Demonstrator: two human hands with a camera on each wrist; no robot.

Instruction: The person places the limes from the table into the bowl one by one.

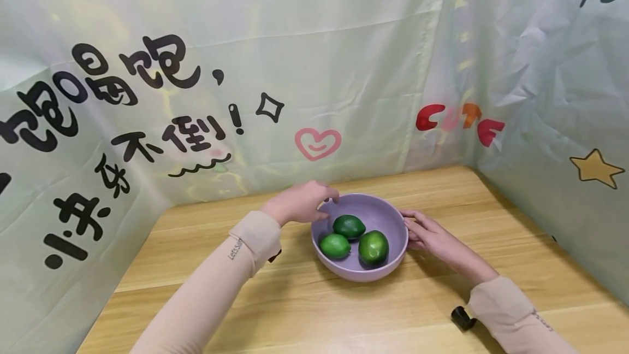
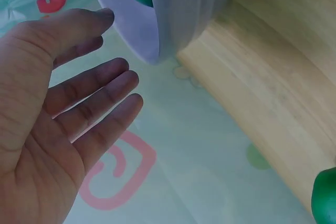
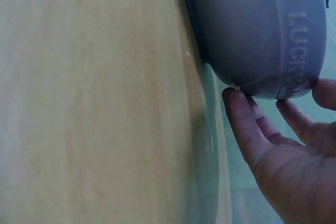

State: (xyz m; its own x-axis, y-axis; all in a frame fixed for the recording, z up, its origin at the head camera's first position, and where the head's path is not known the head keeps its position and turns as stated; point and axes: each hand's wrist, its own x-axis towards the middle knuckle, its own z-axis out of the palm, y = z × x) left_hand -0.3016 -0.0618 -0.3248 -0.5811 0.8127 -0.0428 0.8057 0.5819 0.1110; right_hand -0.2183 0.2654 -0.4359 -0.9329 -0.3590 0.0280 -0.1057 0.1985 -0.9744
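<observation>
lilac bowl [image 1: 356, 276], one — upright on the wood-grain bench [image 1: 304, 316], toward its rear, between both hands; raised lettering on the outer wall, partly readable as "luck".

contents, three fruits: dark green lime [image 1: 349, 226], at the rear, pointed at one end; bright green lime [image 1: 335, 246], front left; rounder mottled green lime [image 1: 373, 247], front right. all three lie low in the bowl, close together.

left hand [image 1: 302, 202], one — at the bowl's left rim, fingers loosely bent and spread apart, pinching nothing; whether any fingertip touches the rim, cannot tell.

right hand [image 1: 432, 236], one — at the bowl's right side, fingers slightly parted, tips resting against the outer wall, thumb tip near the rim.

green rounded object [image 2: 325, 198], one, cut off by the left wrist view's edge; kind cannot be told.

sleeves, pale beige, two, printed with small dark lettering; small black device [image 1: 463, 318] beside the right cuff.

fabric backdrop, pale green: black characters, pink heart [image 1: 318, 144], multicoloured "cute" lettering [image 1: 459, 117], yellow star [image 1: 597, 168].
</observation>
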